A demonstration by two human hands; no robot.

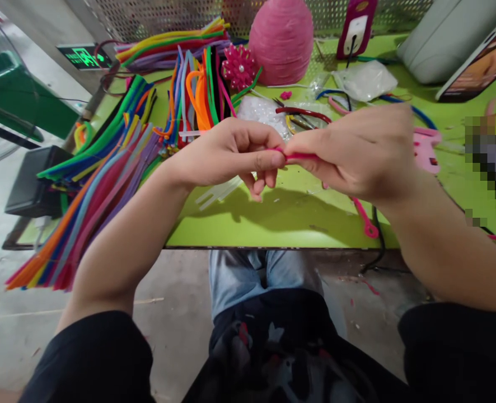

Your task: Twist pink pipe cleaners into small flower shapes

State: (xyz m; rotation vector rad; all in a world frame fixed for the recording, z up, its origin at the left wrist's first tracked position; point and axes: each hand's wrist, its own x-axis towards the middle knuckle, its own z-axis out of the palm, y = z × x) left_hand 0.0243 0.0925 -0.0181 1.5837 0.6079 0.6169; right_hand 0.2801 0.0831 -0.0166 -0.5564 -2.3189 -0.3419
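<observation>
A thin magenta pipe cleaner runs between my hands above the green table. My left hand pinches one end of it between thumb and forefinger, its other fingers curled below. Close beside it, almost touching, my right hand grips the same strip, and part of it is hidden in that palm. Behind the hands lie red-handled pliers and a clear plastic bag. A pink flower with a pearl centre leans by a pink wrapped vase.
Bundles of coloured pipe cleaners cover the left side, some overhanging the edge near a black box. A propped phone stands back right. A pink strip with a loop and black cable lie by the front edge.
</observation>
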